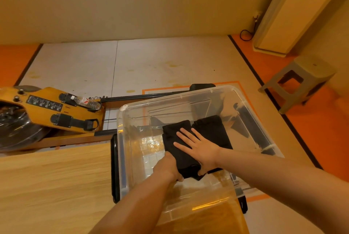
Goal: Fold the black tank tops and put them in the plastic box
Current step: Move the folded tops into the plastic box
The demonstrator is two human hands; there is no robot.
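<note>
Head view: folded black top down on the floor of the box, about mid-box, just left of a second top lying toward the right wall, touching it or nearly so. Right hand laid flat on the top, fingers straight and spread, pressing down, holding nothing. Left hand at the near-left corner of the bundle, fingers curled under the edge and out of sight, so apparently gripping the cloth, though hard to be sure from this angle. Box at the right edge of the worktop.

Likely handling: light, soft, limp knit with no stiffness of its own, prone to sagging and coming unfolded if lifted by one corner. Not fragile, and probably not slippery against the plastic. Best taken from beneath along a folded edge, with a flat palm on top to keep the layers stacked. Worth drawing the lower hand out slowly while pressing down, to avoid dragging the bottom layer and opening the fold.
</note>
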